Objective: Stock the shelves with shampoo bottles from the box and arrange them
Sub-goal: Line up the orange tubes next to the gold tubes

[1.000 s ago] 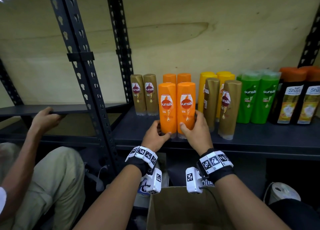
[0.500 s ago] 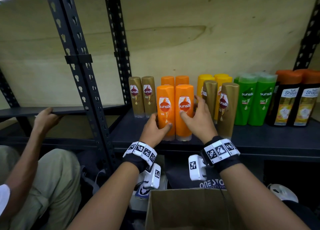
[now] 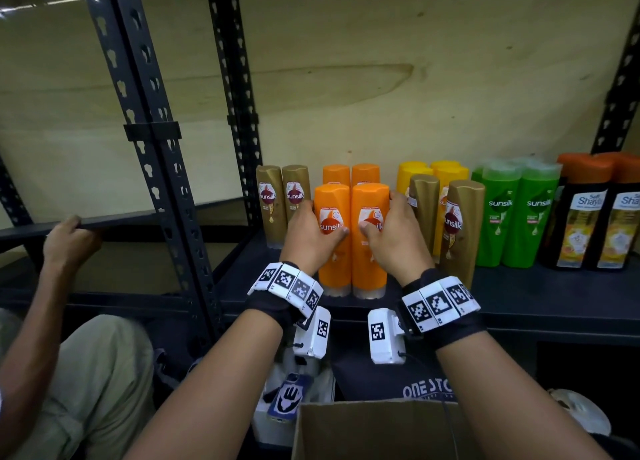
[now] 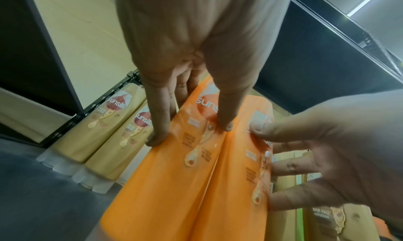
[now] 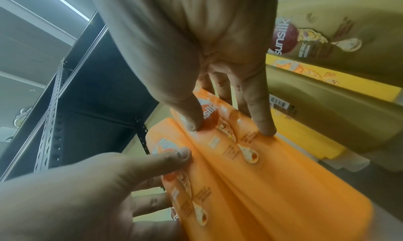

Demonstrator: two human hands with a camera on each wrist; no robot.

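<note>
Two orange Sunsilk bottles stand side by side near the front of the dark shelf (image 3: 536, 296). My left hand (image 3: 308, 241) grips the left orange bottle (image 3: 334, 272): thumb on its label, fingers round its left side. My right hand (image 3: 394, 248) grips the right orange bottle (image 3: 369, 276) the same way from the right. In the left wrist view my left hand (image 4: 196, 55) pinches the left orange bottle (image 4: 163, 175). In the right wrist view my right hand (image 5: 196, 46) holds the right orange bottle (image 5: 272, 167). The open cardboard box (image 3: 363, 432) sits below my arms.
Two more orange bottles (image 3: 349, 173) stand behind the pair. Gold bottles (image 3: 282, 203) are to the left; two gold bottles (image 3: 464, 224), yellow bottles (image 3: 433, 168), green bottles (image 3: 516, 213) and black bottles (image 3: 595, 217) to the right. Another person's hand (image 3: 65, 237) holds the neighbouring shelf past the rack post (image 3: 152, 147).
Both my hands have slid up from the bases of the two orange bottles to label height. The other person's hand has stayed on the left shelf.
</note>
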